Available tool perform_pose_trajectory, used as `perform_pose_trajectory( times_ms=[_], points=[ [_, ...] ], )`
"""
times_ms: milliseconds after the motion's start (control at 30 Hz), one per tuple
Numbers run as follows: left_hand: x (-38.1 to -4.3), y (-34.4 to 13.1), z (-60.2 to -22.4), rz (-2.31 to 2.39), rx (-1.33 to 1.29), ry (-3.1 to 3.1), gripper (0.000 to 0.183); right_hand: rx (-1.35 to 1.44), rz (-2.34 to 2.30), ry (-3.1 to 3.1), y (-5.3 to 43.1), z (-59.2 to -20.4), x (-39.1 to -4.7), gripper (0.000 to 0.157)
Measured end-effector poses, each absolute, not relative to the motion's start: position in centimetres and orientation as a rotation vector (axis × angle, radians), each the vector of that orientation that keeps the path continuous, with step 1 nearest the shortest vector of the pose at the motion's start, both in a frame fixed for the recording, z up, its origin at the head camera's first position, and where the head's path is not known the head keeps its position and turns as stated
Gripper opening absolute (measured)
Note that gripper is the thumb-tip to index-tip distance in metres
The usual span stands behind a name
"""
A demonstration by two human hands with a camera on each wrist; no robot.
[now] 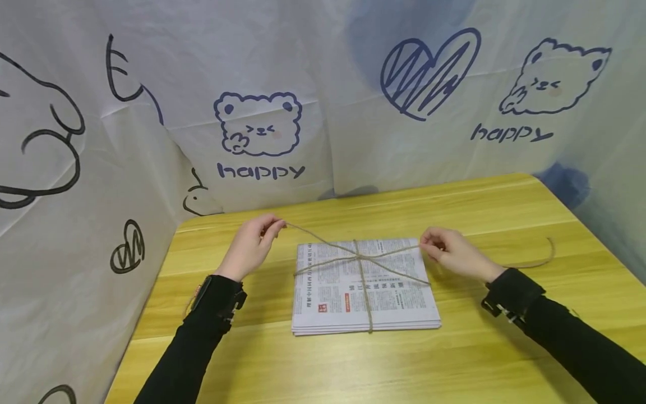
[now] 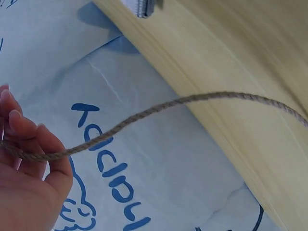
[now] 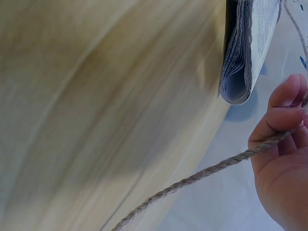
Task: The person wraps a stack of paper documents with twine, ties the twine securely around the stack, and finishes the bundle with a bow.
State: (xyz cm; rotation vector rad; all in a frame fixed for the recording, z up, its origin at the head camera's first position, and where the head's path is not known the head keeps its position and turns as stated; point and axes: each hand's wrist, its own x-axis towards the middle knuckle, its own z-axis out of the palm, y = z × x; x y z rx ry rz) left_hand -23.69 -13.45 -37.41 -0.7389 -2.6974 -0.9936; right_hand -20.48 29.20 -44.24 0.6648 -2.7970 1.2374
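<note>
A stack of folded newspapers [image 1: 323,303] lies on the wooden table, wrapped lengthwise and across by a thin brown twine [image 1: 364,292]. The strands cross on top, a little behind the middle of the stack. At the stack's back left, my left hand [image 1: 254,244] pinches one twine end, which runs taut to the crossing. My right hand [image 1: 451,252] pinches the other end just off the right edge. In the left wrist view twine [image 2: 144,113] trails from the curled fingers of that hand. The right wrist view shows twine [image 3: 192,178] leaving the right hand, near the newspapers' folded edge [image 3: 238,91].
The wooden table [image 1: 353,370] extends around the stack on all sides. A loose tail of twine [image 1: 535,264] curves over the table behind the right wrist. A white cloth [image 1: 343,151] with blue drawings hangs along the table's back edge and at the sides.
</note>
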Motion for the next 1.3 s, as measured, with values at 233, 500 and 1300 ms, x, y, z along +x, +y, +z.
perform_pose_trajectory(
  times_ms=[233,500,1300],
  points=[
    [-25.0,-12.3,-37.2,-1.005,-0.695,-2.652,0.026,0.685,1.234,-2.818,29.0,-44.6,-20.7,0.01],
    [-25.8,-12.1,-37.2,-0.925,-0.679,-2.605,0.02,0.67,1.294,-2.833,28.7,-44.4,-20.6,0.008],
    [-27.0,-16.7,-32.7,-0.262,-0.634,-2.435,0.011,0.769,1.256,-2.915,27.4,-41.7,-18.5,0.007]
  ],
)
